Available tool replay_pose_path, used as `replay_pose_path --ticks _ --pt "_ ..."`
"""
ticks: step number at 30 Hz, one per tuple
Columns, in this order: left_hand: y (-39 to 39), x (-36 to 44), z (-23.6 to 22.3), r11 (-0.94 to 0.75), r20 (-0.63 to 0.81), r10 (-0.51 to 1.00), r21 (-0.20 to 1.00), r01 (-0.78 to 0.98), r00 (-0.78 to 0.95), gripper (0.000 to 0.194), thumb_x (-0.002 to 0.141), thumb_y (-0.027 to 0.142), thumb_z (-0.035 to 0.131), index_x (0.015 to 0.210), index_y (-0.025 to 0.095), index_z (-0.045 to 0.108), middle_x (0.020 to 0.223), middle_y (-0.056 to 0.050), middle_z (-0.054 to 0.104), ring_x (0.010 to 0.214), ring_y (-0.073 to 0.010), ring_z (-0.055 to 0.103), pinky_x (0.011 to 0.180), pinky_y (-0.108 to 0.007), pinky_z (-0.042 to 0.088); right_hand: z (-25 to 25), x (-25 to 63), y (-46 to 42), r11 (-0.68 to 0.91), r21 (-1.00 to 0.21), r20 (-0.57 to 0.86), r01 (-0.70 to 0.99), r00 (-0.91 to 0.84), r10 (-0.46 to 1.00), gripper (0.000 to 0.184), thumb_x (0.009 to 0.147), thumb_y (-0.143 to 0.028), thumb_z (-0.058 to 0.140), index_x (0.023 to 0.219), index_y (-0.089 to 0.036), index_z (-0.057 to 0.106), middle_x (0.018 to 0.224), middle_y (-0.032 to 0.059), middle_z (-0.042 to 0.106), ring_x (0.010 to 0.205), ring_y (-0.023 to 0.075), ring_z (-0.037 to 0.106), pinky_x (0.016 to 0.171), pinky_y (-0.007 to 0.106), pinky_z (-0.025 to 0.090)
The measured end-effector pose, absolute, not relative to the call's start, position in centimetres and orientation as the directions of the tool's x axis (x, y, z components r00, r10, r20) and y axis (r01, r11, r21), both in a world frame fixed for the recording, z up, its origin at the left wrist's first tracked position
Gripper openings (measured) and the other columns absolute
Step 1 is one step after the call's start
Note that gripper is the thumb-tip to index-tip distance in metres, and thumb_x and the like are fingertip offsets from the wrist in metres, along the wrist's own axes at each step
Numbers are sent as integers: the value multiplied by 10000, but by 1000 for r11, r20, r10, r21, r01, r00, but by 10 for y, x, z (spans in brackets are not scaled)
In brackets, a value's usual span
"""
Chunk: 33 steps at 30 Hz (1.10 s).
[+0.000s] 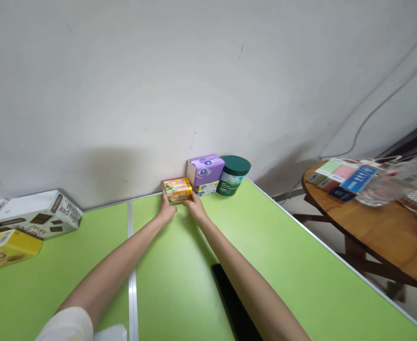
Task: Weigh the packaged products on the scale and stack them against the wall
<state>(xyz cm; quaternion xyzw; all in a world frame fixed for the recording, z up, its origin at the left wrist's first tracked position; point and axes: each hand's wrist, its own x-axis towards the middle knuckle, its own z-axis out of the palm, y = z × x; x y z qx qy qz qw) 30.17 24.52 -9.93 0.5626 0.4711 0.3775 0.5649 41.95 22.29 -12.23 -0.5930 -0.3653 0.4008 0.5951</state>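
Head view: grasping orange-yellow box (178,185) between left fingers (172,208) and right fingers (188,203) at rear edge of tabletop (173,274), just left of purple pack (208,169); apparently positioning by hand, next calling for level, even pressure from both sides.

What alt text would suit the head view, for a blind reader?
A person's left hand and right hand clasp orange packaging from either side near the far edge of a green table. Right of it are a purple pack and a green tub.
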Motion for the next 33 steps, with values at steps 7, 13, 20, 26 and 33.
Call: replay_pose_path --ticks 7,13,20,26,33 --pt "155 213 -72 190 -221 911 974 122 349 1078 490 -32 492 1463 235 112 1526 -51 226 1376 -285 226 1110 -420 212 -86 367 118 -57 -997 -68 -54 230 971 610 530 -157 481 1131 -185 578 1196 73 637 1124 280 555 1001 437 394" --pt "20 93 -46 114 -213 886 961 251 411 1042 597 0 446 1463 205 -97 1555 -44 102 1417 -222 84 1143 -403 11 -68 280 -8 -104 -995 -104 -9 107 989 742 583 -173 511 1318 -258 445 1435 23 421 1343 256 339 1129 456 209" --pt "-92 21 -53 211 -262 933 953 216 247 1019 599 -28 403 1464 201 -85 1543 -47 164 1409 -204 139 1148 -410 62 -100 200 -114 -197 -980 -196 13 31 980 688 720 -236 509 1386 -275 342 1486 25 331 1362 269 306 1117 463 253" --pt "-109 7 -67 140 -171 953 981 137 250 1018 575 -26 414 1476 212 4 1553 0 105 1414 -197 117 1156 -377 54 -114 178 -127 -239 -971 -240 -16 64 969 702 696 -261 537 1372 -224 349 1465 87 365 1344 286 339 1086 453 316" --pt "-105 -13 -81 213 -207 976 972 100 -70 920 675 32 427 1470 219 4 1562 0 11 1420 -187 0 1154 -388 47 -91 205 -121 -117 -993 -118 -22 306 945 789 748 -373 556 1434 -272 180 1516 96 247 1388 275 240 1129 504 178"
